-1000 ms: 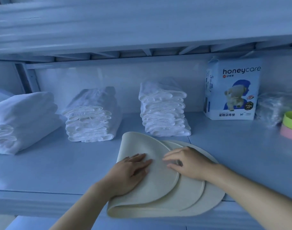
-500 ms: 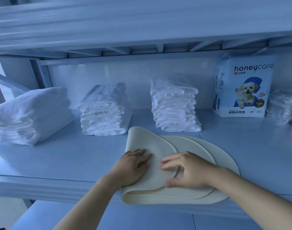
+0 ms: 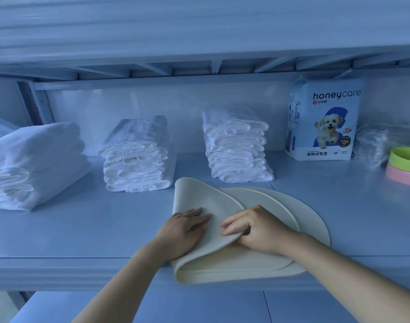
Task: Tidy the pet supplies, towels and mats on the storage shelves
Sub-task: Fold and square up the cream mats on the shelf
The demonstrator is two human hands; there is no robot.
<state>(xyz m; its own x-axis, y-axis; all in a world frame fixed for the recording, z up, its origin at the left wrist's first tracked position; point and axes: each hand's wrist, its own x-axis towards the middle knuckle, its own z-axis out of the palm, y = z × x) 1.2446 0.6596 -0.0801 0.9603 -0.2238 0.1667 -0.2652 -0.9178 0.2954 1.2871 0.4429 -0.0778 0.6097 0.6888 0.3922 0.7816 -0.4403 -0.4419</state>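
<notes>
Currently the folded cream mat (image 3: 206, 197) lies at the shelf's (image 3: 94, 229) front edge. Your left hand (image 3: 183, 231) presses flat on its flap; your right hand (image 3: 257, 231) pinches the flap's rim. Expect light, limp, rubbery material, so grip at the rim.

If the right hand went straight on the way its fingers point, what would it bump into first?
Probably the left hand, pressed flat on the folded mat just ahead, though depth is hard to judge.

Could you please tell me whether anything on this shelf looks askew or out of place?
The cream oval flexible mat lies half folded, its flap skewed and its fold overhanging the blue shelf's front edge. The left hand presses the flap; the right hand pinches its rim.
</notes>
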